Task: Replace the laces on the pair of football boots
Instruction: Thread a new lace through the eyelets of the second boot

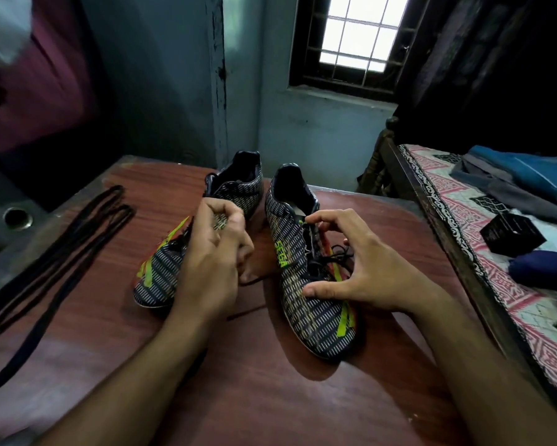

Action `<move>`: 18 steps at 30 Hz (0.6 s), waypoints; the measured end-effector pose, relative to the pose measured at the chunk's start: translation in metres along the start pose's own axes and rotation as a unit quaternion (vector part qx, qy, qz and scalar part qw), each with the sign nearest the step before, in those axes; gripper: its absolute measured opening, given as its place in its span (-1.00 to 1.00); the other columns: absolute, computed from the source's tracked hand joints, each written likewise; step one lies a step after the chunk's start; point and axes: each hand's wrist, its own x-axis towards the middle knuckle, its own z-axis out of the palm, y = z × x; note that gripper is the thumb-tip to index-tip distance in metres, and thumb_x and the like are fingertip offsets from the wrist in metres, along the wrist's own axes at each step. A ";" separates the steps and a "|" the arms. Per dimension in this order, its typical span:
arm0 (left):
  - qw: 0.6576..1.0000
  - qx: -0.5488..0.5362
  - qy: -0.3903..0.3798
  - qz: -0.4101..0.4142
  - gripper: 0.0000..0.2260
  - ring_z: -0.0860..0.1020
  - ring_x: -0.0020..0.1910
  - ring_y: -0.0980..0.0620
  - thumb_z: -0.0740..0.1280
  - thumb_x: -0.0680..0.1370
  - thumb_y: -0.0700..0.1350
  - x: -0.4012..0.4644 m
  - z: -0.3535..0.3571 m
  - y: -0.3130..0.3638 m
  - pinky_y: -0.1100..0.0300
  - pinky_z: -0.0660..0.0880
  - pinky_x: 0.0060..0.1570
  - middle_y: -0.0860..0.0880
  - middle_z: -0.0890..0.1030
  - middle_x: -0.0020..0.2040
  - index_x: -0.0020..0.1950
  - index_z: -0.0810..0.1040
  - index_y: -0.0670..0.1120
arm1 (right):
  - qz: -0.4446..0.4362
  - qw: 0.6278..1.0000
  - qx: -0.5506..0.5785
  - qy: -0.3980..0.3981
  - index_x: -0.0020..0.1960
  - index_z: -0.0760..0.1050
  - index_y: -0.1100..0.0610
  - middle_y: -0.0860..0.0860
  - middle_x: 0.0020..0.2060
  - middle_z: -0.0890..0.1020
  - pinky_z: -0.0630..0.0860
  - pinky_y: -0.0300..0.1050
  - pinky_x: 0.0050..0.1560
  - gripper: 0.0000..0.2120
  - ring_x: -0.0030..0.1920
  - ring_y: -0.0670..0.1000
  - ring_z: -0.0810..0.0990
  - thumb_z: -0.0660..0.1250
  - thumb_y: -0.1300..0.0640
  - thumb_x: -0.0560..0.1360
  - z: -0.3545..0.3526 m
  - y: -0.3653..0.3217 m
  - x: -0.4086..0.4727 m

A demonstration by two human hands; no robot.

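A reddish-brown wooden table [257, 397] fills the lower part of the view, standing in a corner below a barred window [357, 33]. To its right is a bed [483, 239] with a red-and-white patterned cover, carrying folded clothes [521, 178] and a small black box [512, 235].

Both forearms reach in from the lower edge, over the table, toward two football boots standing side by side, toes toward the person. The left hand [212, 252] lies over the middle of the left boot [161, 268], wrist low, knuckles up, fingers curled inward at the lacing; whether they pinch a lace or merely rest there cannot be told. The right hand [354, 262] arches above the right boot [306, 284]: the thumb tip presses on the toe area, the forefinger is bent down to the top of the lacing by the collar, and the other fingers are spread and loosely curved, closed on nothing visible.

Both boots are black with rows of short white dashes and lime-green stripes; the right one bears lime lettering on its side. Its thin black old lace [338, 255] sits loose and tangled over the tongue. A dark lace end [251, 280] trails on the table between the boots.

At the table's left edge lie the spare laces [61, 252], long, flat and black, folded in loops, well apart from the boots.
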 end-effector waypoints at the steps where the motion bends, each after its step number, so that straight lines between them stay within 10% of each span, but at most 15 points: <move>1: 0.993 0.103 -0.021 0.053 -0.94 0.41 -0.43 0.10 0.30 0.65 0.02 -0.001 -0.002 -0.005 0.13 0.41 -0.35 0.09 0.51 -0.34 0.04 0.50 0.06 | 0.001 1.000 0.000 0.001 0.42 0.32 -0.27 -0.23 0.34 0.39 0.42 -0.06 0.45 -0.14 0.41 -0.22 0.39 0.59 -0.35 0.21 0.000 0.000 0.000; 5: 0.905 0.374 -0.142 0.148 -0.73 0.59 -0.20 0.16 0.36 0.47 0.29 -0.003 -0.006 -0.019 0.06 0.56 -0.21 0.16 0.57 -0.17 -0.02 0.68 0.15 | 0.002 1.000 0.003 0.001 0.44 0.30 -0.25 -0.21 0.35 0.39 0.42 -0.17 0.41 -0.12 0.39 -0.25 0.41 0.59 -0.35 0.21 0.001 0.001 0.000; 8: 0.902 0.375 -0.062 0.204 -0.84 0.52 -0.14 0.13 0.34 0.57 0.10 0.003 -0.008 -0.016 0.12 0.52 -0.11 0.13 0.51 -0.10 -0.04 0.63 0.05 | 0.015 1.000 -0.006 0.000 0.43 0.27 -0.30 -0.25 0.34 0.38 0.40 -0.19 0.39 -0.11 0.38 -0.28 0.38 0.57 -0.38 0.21 0.000 0.001 0.000; 13: 0.991 -0.007 0.092 0.092 -0.87 0.66 0.10 -0.06 0.18 0.70 -0.20 0.003 -0.004 0.002 0.09 0.61 0.06 -0.05 0.67 0.14 0.00 0.42 0.01 | 0.030 1.000 -0.010 0.002 0.42 0.25 -0.32 -0.28 0.33 0.37 0.37 -0.24 0.35 -0.12 0.36 -0.32 0.37 0.55 -0.40 0.20 0.000 0.000 0.000; 18: 0.983 -0.139 0.120 -0.024 -0.82 0.39 -0.48 0.02 0.09 0.73 -0.20 0.005 -0.001 0.009 0.12 0.48 -0.41 -0.03 0.51 -0.34 -0.01 0.37 0.00 | 0.037 0.999 -0.008 0.001 0.41 0.25 -0.33 -0.28 0.32 0.37 0.36 -0.30 0.31 -0.12 0.36 -0.28 0.39 0.54 -0.42 0.19 0.000 0.000 0.001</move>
